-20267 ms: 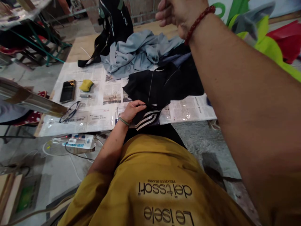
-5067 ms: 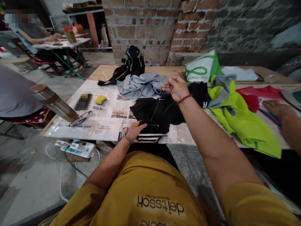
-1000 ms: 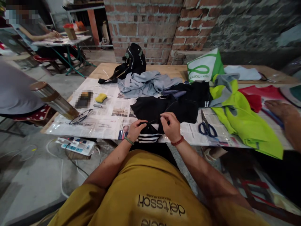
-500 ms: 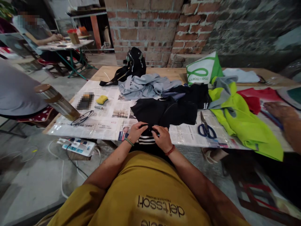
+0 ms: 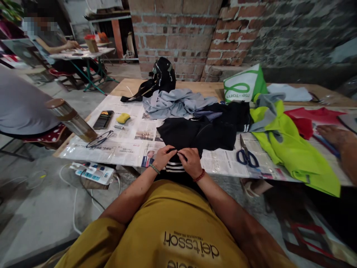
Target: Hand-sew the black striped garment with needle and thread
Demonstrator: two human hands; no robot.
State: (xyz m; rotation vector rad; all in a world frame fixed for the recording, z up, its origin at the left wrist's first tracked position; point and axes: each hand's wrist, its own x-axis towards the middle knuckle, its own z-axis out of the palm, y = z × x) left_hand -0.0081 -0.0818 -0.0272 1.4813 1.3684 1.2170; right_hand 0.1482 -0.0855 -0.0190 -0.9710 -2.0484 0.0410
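A black garment (image 5: 195,132) with white stripes at its near end lies across the table and hangs over the front edge. At that edge my left hand (image 5: 163,157) pinches the black cloth between thumb and fingers. Close beside it, my right hand (image 5: 191,160) is closed in a pinch on the same cloth, the fingertips of both hands almost touching. Whether something small sits between the fingertips cannot be made out. To the right of my hands lie scissors (image 5: 247,154) with dark blue handles.
Newspaper under clear plastic covers the table (image 5: 122,149). On it are a flask (image 5: 73,121), glasses (image 5: 100,139), a phone (image 5: 103,120), a yellow sponge (image 5: 123,118), grey cloth (image 5: 178,102) and a neon-yellow garment (image 5: 295,149). Another person's hand (image 5: 331,136) rests at right. A power strip (image 5: 95,173) sits lower left.
My right hand has moved slightly left, bringing its fingertips closer to my left hand's. The view has shifted a little; the garment lies much as before.
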